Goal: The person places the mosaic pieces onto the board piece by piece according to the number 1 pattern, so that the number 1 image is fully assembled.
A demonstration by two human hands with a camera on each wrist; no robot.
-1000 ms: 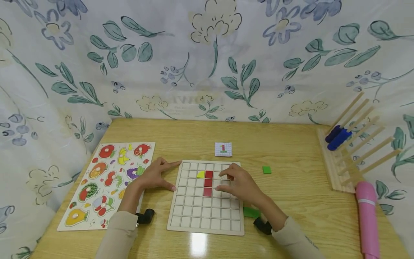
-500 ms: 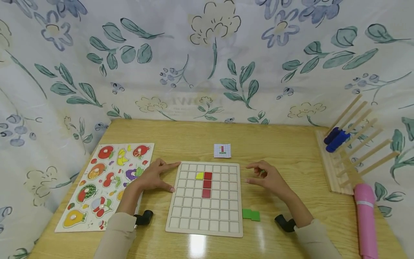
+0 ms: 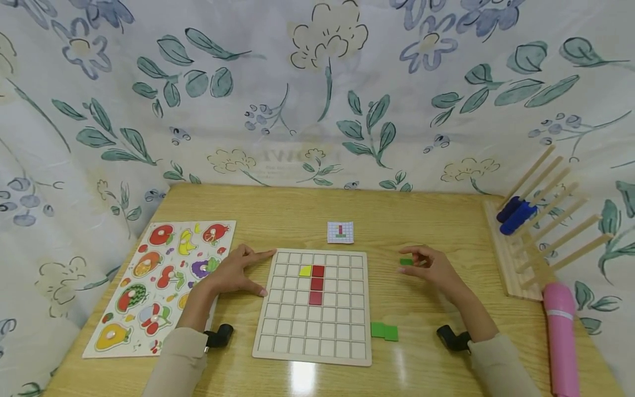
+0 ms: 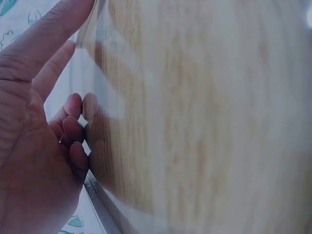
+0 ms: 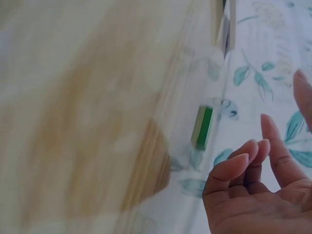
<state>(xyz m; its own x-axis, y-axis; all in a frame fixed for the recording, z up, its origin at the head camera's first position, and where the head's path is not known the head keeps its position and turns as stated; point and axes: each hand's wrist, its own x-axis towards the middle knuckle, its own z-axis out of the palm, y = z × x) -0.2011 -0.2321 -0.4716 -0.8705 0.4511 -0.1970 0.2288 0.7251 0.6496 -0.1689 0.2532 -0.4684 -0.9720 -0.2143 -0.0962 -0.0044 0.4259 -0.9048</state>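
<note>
A pale wooden grid board (image 3: 342, 347) lies on the table; near its top sit a yellow piece (image 3: 305, 271) with one cut corner and a column of red square tiles (image 3: 316, 284). Thumb and index finger spread, my left hand (image 3: 239, 270) touches the board's left edge; the left wrist view shows its other fingers bent low over the wood. My right hand (image 3: 430, 268) hovers at a green square tile (image 3: 406, 262), thumb and index finger apart. In the right wrist view that green tile (image 5: 204, 127) still lies on the tabletop, just beyond the fingers.
Two green tiles (image 3: 384, 331) lie by the board's lower right edge. Behind it is a small pattern card (image 3: 340, 232). A fruit peg puzzle (image 3: 104, 314) stands left; a wooden peg rack (image 3: 511, 259) and a pink cylinder (image 3: 563, 336) are at right. A floral curtain (image 3: 278, 110) backs the table.
My right hand has moved right, off the board, to the lone green tile. The left hand stays at the board's left edge.
</note>
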